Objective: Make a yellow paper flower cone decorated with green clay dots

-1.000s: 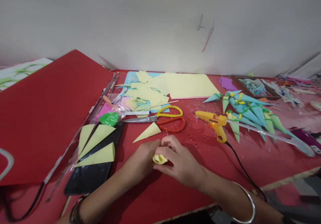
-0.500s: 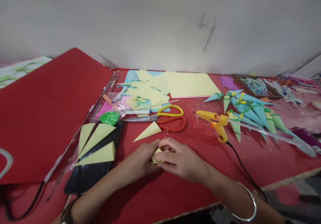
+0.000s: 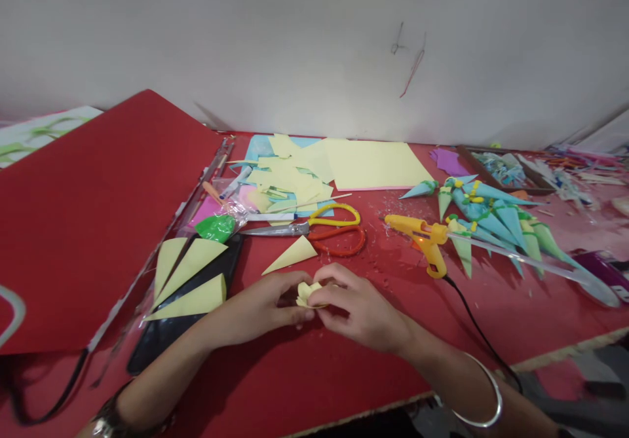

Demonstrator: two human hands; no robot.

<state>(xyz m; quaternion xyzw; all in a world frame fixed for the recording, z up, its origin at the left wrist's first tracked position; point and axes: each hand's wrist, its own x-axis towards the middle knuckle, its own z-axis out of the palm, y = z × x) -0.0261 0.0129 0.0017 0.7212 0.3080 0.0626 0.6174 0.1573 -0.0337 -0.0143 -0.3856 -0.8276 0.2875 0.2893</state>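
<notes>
A small curled piece of yellow paper (image 3: 307,292) is between my two hands near the table's front. My right hand (image 3: 356,307) pinches its right side, fingers bent over it. My left hand (image 3: 263,307) curves around its left side, thumb below and fingers above, closed on it. Just beyond the hands lies a pale yellow paper cone (image 3: 291,255), beside scissors (image 3: 299,230) with yellow and red handles. More yellow cones (image 3: 194,299) rest on a black phone-like slab (image 3: 147,343) at the left.
An orange glue gun (image 3: 422,238) with a black cord lies right of the scissors. Blue and green paper cones (image 3: 491,219) are piled farther right. Yellow sheets (image 3: 376,166) and scraps lie at the back. A large red board (image 3: 98,228) covers the left side.
The fingers of my left hand have spread a little and shifted left, showing more of the curled yellow paper. The paper has tilted and moved slightly up in view.
</notes>
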